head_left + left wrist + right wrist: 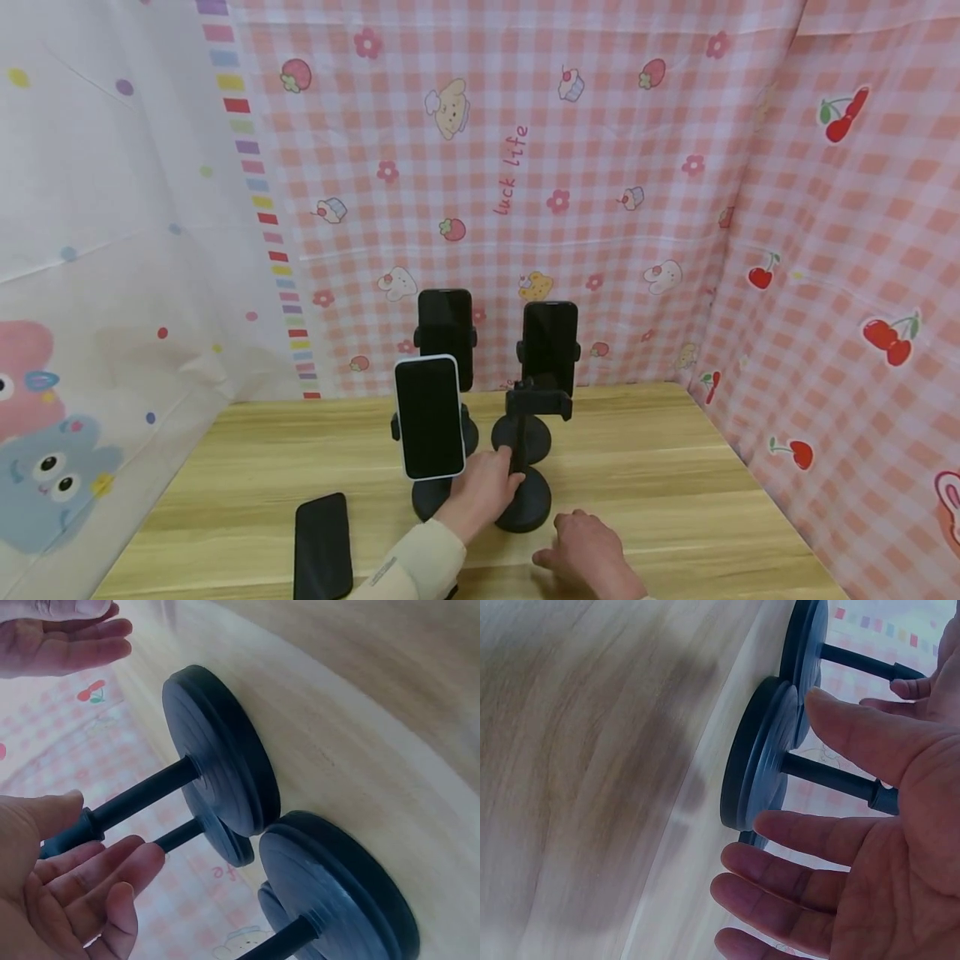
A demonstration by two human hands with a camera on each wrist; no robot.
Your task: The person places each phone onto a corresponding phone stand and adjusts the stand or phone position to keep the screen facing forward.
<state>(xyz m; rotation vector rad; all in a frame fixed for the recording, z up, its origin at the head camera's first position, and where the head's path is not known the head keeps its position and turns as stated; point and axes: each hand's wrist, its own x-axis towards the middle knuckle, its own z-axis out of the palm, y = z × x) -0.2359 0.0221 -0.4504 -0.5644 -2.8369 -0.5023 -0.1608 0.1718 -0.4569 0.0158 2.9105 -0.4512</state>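
My left hand (483, 493) grips the post of a black phone stand (527, 506), its thumb and fingers about the post in the left wrist view. This stand has a round base on the table and a clamp on top with no phone in it. My right hand (588, 547) hovers to the right of that base, apart from it, with fingers spread and nothing held in the right wrist view. Just left of my left hand, a white-edged phone (431, 417) sits upright in another stand.
Behind stand two more stands, holding a black phone (446, 333) on the left and another black phone (550, 343) on the right. A dark phone (322, 546) lies flat on the wooden table (667, 467) at the front left. Patterned cloth (480, 167) encloses the back and sides.
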